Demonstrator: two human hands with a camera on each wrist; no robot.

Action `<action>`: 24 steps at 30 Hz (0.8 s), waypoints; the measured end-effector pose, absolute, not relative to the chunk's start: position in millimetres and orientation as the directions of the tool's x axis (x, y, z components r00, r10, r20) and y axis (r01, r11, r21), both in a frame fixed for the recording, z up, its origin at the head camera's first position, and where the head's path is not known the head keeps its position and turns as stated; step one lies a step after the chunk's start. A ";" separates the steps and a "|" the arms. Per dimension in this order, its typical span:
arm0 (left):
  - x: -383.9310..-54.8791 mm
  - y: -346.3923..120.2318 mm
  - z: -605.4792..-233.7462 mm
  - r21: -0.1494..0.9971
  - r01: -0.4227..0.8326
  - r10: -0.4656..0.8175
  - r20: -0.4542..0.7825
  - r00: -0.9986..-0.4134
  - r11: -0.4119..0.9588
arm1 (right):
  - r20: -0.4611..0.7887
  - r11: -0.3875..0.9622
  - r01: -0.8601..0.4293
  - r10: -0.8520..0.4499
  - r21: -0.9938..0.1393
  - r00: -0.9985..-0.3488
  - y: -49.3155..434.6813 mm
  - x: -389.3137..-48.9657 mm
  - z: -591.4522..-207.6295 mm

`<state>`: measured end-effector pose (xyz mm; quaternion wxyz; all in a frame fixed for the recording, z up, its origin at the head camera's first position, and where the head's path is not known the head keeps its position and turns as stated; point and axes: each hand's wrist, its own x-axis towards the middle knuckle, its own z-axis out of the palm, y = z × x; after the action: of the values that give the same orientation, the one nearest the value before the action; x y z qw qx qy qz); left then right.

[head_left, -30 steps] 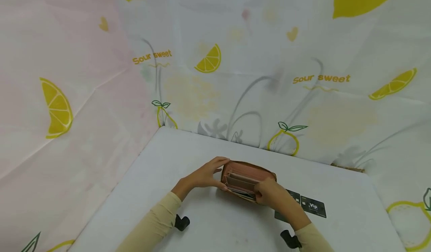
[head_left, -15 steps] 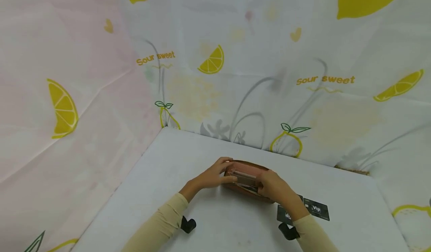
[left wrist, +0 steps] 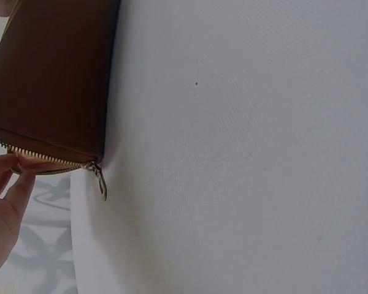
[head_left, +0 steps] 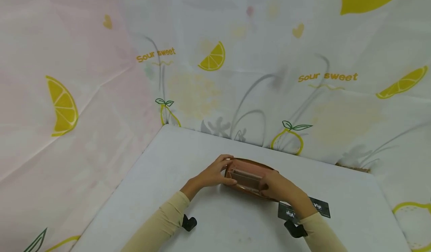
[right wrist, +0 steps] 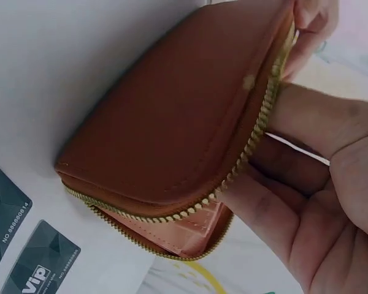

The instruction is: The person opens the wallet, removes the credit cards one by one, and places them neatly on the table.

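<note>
A brown zip-around wallet (head_left: pixel 247 181) stands unzipped on the white table, its pink lining and inner dividers showing. At its left end my left hand (head_left: pixel 212 174) holds it, thumb over the front edge and fingers at the back edge. The left wrist view shows that hand (left wrist: pixel 5 214) by the gold zip, where a zip pull (left wrist: pixel 101 182) hangs. Inside the wallet's right end are the bent fingers of my right hand (head_left: pixel 280 187). In the right wrist view the front panel of the wallet (right wrist: pixel 165 116) hides the tips of that hand (right wrist: pixel 337 214).
Dark VIP cards lie on the table to the right of the wallet: one card (head_left: pixel 286 211) by the right wrist, another card (head_left: pixel 322 208) partly behind the forearm. A black camera mount (head_left: pixel 189 223) sits at the left wrist. Lemon-printed cloth (head_left: pixel 208 94) walls the table's far side.
Black and white edges seen earlier in the wallet's front pocket no longer show. The right hand has shifted slightly right at the wallet's end. The left hand still holds the left end.
</note>
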<state>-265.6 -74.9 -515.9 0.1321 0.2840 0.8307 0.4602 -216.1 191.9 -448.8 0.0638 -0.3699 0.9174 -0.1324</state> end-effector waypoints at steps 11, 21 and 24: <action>-265.8 -74.9 -516.7 0.871 0.321 0.594 0.042 -0.804 0.373 | -0.011 0.683 -0.644 -0.689 -0.346 -0.725 194.1 -218.3 -446.2; -267.8 -72.7 -521.6 0.902 0.282 0.576 0.046 -0.816 0.327 | 0.112 0.773 -0.632 -0.625 -0.051 -0.773 183.9 -209.9 -440.1; -268.4 -73.1 -522.6 0.890 0.294 0.576 0.043 -0.817 0.350 | 0.148 0.787 -0.616 -0.605 -0.042 -0.783 182.7 -208.8 -433.5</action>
<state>-268.4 -73.1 -522.6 0.1401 0.2685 0.8094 0.5031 -208.8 182.7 -433.5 -0.0633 -0.3235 0.9431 -0.0441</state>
